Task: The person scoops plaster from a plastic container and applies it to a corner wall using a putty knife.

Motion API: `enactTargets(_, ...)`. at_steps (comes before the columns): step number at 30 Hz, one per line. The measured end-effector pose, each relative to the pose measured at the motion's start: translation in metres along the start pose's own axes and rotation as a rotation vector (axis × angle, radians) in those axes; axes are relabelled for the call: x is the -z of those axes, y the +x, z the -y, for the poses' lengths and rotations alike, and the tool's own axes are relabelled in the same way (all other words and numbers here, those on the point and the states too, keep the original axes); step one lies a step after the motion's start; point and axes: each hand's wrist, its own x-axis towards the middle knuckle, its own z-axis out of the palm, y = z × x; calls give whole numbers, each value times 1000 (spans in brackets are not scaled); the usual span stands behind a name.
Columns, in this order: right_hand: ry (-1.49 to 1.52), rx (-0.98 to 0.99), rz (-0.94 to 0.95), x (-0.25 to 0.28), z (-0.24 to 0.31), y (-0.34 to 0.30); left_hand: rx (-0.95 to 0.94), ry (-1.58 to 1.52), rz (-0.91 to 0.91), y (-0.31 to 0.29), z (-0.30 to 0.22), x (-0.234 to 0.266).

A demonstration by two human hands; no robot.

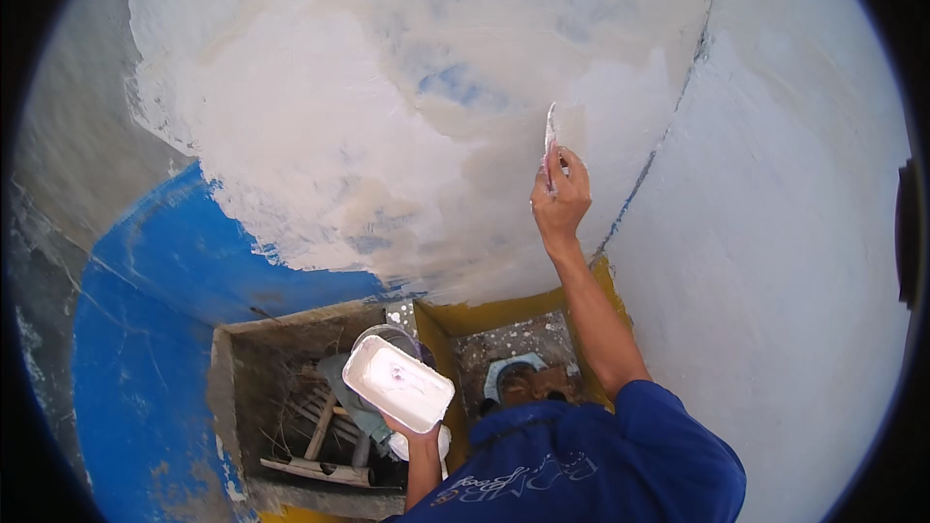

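In my right hand is a putty knife, pinched by its handle, its thin blade edge-on and close to the wall. White filler coats much of this wall, with a faint blue spot showing through near the knife. My left hand grips a white rectangular tub from below, low in front of my body. White putty lines the inside of the tub. Some of the left hand's fingers are hidden beneath it.
Below the wall, a concrete bin holds sticks and bamboo pieces. A yellow-edged compartment beside it contains a blue-rimmed opening. Blue paint covers the lower left wall. A rough corner seam meets the right wall.
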Motion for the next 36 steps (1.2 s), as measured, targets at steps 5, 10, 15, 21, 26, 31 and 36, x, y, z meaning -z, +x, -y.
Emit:
enactTargets(5, 193, 5, 242, -9, 66, -39, 16, 6, -9, -5, -3, 0)
enactTargets(10, 245, -163, -16, 22, 8, 6, -50, -4, -42, -12, -11, -2)
enactTargets(15, -202, 89, -32, -4, -6, 38, -24, -2, -18, -13, -9, -10)
enactTargets(21, 209, -24, 0, 32, -5, 20, -14, 31, 39, -1, -10, 0)
enactTargets(26, -30, -104, -158, 40, -44, 64, 2, 0, -4, 4, 0, -12)
enactTargets(31, 131, 55, 84, 23, 0, 29, 16, 3, -1, -1, 4, -11)
enactTargets(36, 225, -60, -94, 38, -18, 70, 25, 4, 1, -4, 7, -12)
